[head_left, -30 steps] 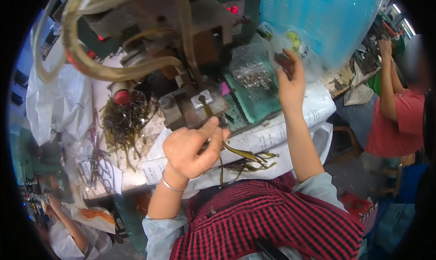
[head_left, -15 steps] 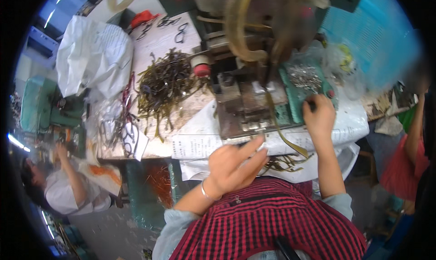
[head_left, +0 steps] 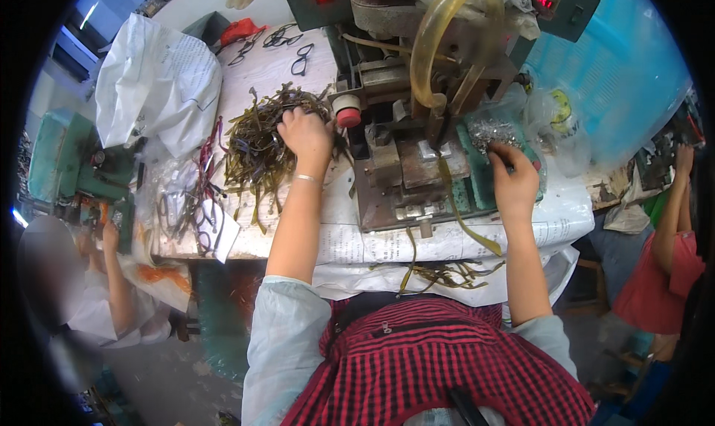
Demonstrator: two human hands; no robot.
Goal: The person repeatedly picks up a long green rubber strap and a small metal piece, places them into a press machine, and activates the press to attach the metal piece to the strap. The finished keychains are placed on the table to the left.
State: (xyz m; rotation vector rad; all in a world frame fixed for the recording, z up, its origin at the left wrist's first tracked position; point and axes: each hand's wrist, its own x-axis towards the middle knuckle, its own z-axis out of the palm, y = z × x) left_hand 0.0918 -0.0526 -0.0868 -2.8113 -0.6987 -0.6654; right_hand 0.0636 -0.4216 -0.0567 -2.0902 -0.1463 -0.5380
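At the left of the machine, my left hand [head_left: 307, 137] rests on a heap of olive-brown eyeglass temples [head_left: 257, 154], its bent fingers dug in among them and the tips partly hidden. My right hand [head_left: 515, 180] is at the green tray [head_left: 482, 191] on the right, thumb and forefinger drawn together at the edge of a pile of small silvery metal parts [head_left: 493, 133]. What lies between those fingertips is too small to make out. One olive temple [head_left: 463, 221] slants out from under the machine's head [head_left: 439, 128] toward me.
More temples [head_left: 447, 275] lie on white sheeting at my lap. A red button [head_left: 348, 117] sits on the machine's left. Dark eyeglass frames [head_left: 302, 59] and a white sack [head_left: 156, 83] are at the back left. Other people work at both sides.
My left hand has gone from in front of the machine to the temple heap at the far left. My right hand has shifted slightly left. Another temple now hangs at the table's front edge.
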